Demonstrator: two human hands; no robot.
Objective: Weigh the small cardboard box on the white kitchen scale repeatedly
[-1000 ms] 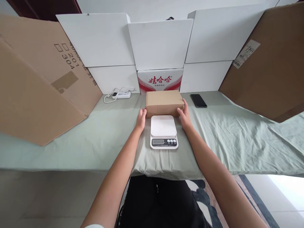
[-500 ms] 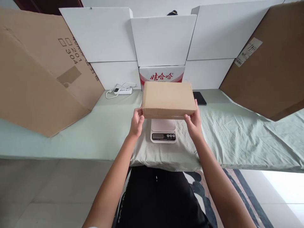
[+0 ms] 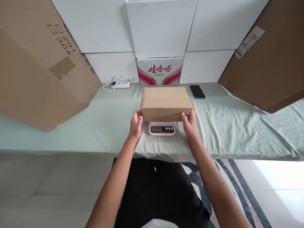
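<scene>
Putting the brown box onto the white scale. Left hand and right hand gripping its near corners. Next: probably gentle letting go, box kept flat.

makeshift home packing station: cloth-covered table, kitchen scale at front centre; behind scale, stacked white boxes and drinks carton; large cardboard sheets left and right of scale; patterned rug below.
</scene>
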